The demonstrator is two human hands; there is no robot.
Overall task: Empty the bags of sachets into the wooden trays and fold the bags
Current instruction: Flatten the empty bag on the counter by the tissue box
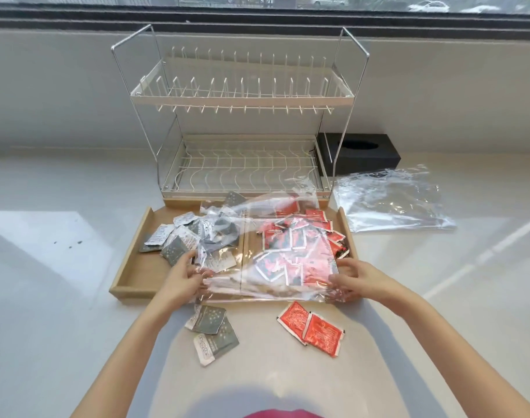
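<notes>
A clear plastic bag (269, 236) lies spread flat over the wooden tray (131, 276). My left hand (183, 274) pinches its near left corner and my right hand (352, 277) pinches its near right corner. Grey sachets (173, 239) fill the tray's left compartment. Red sachets (296, 245) fill the right compartment, seen through the bag. A second clear bag (390, 200) lies flat on the counter to the right.
Grey sachets (212, 330) and two red sachets (313, 327) lie loose on the counter in front of the tray. A two-tier wire dish rack (242, 98) stands behind the tray. A black tissue box (363, 153) sits at the back right.
</notes>
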